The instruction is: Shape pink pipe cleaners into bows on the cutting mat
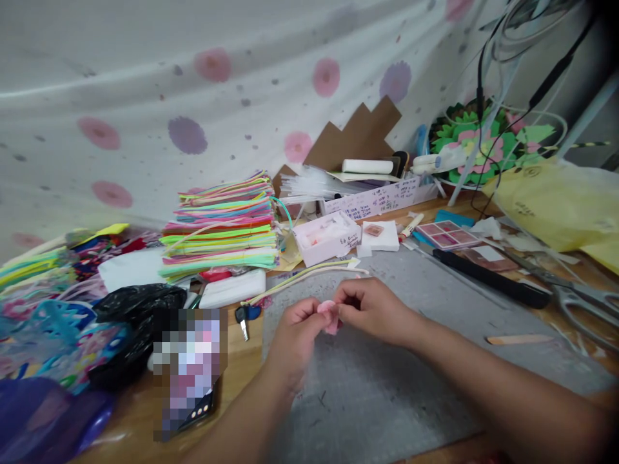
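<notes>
A small soft-looking pink piece [329, 309] is held over the grey cutting mat [387, 393]; its exact kind is too small to make out. My left hand [300, 325] pinches it between thumb and fingers from the left. From the right, my right hand [368, 308] is closed with thumb and fingertips at the piece's edge. The fingers cover part of it. Just beyond the hands, a few pale yellow and cream fuzzy stems [304, 274] lie along the mat's far edge.
Bundles of coloured stems [222, 235] are stacked at back left. A white box [326, 237] and a blush palette [447, 234] stand behind the mat. At right lie a black-handled tool [491, 277], scissors [575, 299] and a wooden stick [520, 339]. Keys [245, 319] and a phone [193, 377] lie left.
</notes>
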`<state>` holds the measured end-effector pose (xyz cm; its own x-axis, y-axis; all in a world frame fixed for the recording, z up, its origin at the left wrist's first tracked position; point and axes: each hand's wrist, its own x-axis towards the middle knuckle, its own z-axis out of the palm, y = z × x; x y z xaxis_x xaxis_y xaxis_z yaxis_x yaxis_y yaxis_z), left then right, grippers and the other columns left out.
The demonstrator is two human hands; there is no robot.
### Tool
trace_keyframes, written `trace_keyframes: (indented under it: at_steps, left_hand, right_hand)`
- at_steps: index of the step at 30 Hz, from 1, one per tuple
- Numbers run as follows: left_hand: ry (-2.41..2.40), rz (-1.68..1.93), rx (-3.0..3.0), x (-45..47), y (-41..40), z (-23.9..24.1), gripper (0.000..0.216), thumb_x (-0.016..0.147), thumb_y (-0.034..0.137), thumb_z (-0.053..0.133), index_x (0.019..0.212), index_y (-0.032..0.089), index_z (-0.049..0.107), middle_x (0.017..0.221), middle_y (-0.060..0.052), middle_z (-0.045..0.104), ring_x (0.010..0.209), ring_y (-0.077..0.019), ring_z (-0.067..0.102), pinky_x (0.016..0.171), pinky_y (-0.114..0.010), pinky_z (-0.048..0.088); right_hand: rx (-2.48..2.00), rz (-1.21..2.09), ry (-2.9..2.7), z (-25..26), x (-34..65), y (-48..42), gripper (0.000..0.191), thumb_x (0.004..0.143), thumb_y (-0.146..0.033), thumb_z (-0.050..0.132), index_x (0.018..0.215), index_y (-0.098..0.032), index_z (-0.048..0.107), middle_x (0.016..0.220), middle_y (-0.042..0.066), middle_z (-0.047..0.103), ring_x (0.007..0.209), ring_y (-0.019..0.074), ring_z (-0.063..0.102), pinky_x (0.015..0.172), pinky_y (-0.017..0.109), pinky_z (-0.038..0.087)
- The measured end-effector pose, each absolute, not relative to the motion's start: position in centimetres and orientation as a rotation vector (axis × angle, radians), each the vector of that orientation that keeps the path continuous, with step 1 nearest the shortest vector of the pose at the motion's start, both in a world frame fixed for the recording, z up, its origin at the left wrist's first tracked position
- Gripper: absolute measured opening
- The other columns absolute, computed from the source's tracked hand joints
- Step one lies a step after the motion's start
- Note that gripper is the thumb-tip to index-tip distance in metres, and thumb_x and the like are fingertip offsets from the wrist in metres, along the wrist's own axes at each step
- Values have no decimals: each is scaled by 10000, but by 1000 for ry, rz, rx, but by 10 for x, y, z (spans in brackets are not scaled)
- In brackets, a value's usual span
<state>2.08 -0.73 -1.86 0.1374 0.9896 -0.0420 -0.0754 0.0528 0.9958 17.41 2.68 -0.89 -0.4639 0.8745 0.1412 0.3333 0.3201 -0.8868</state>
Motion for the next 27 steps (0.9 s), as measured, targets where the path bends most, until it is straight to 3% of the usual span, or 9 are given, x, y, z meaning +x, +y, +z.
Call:
trace_keyframes:
  at_steps: [8,12,17,23,27]
  left_hand:
    - [1052,1086,1203,20,-7,-18,238,784,224,565,558,148,576,596,1,579,654,-131,504,692,-253,359]
    - [999,1095,1111,19,-5,-17,215,786,246,586,607,137,636,629,-19,602,677,-137,525,721,-272,394]
    - [950,1240,793,19,-2,-16,155,739,252,637,635,138,654,651,-12,566,660,-123,509,652,-258,437]
    - [1010,1301,844,18,-1,-16,158,722,283,659,644,147,638,667,2,568,664,-110,507,652,-237,430]
    - [1050,1305,1089,11,4,-13,123,719,267,674,762,156,640,698,12,603,654,-99,520,658,-227,422]
  right_hand:
    - [-1055,1226,-1862,-7,173,26,107,748,-192,558,650,-156,582,596,7,636,553,111,548,519,212,397]
    - [-896,1460,-1706,-7,178,30,108,771,-230,550,727,-143,597,634,7,614,575,106,548,552,225,421]
    - [-824,1420,-1675,-16,181,30,158,787,-299,559,801,-148,606,733,8,584,645,108,509,603,236,409]
    - [-848,1321,-1891,-23,168,22,113,778,-244,569,698,-164,561,650,-30,506,616,101,449,582,218,347]
    - [-829,1451,-1908,-22,169,23,165,779,-239,541,639,-166,493,616,-44,435,580,91,396,554,213,309]
